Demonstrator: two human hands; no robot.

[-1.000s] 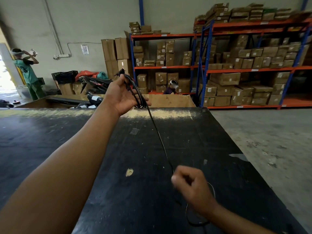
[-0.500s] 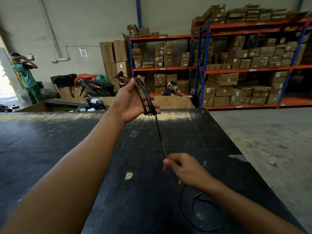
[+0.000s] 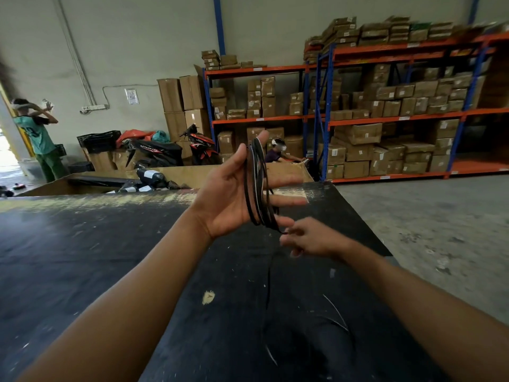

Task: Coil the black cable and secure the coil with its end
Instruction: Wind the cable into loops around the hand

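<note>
Left hand (image 3: 234, 199), centre of view, raised above the black table (image 3: 82, 257). Palm turned toward me, fingers (image 3: 287, 201) straight and spread, thumb up toward 12 o'clock. I am gripping nothing with it: the hand serves as a former, and the spread sets the loop size.

Black cable (image 3: 257, 186): several turns hang across the left palm, running from 12 to 6 o'clock over it and crossing in front of the outstretched fingers. The turns lie close together and are not tangled, as far as I can tell.

Right hand (image 3: 311, 238), at 4 o'clock from the left palm and just beside it. Thumb and fingertips pinch the cable where it leaves the bottom of the coil; the other fingers are loosely curled. Pinching that close to the coil lets me steer the strand and hold tension on the turn.

From the pinch the slack drops toward 6 o'clock and lies on the table between my forearms. It is hard to follow against the dark top; thin glints suggest a fair length is left. I cannot see the end.

Judgement: mid-coiling, with more turns needed before the end can be wrapped round the bundle.

Risk: open fingers leave the loops free to slide off.

At 2 o'clock, well apart, shelving (image 3: 385, 119) holds cartons.
</note>
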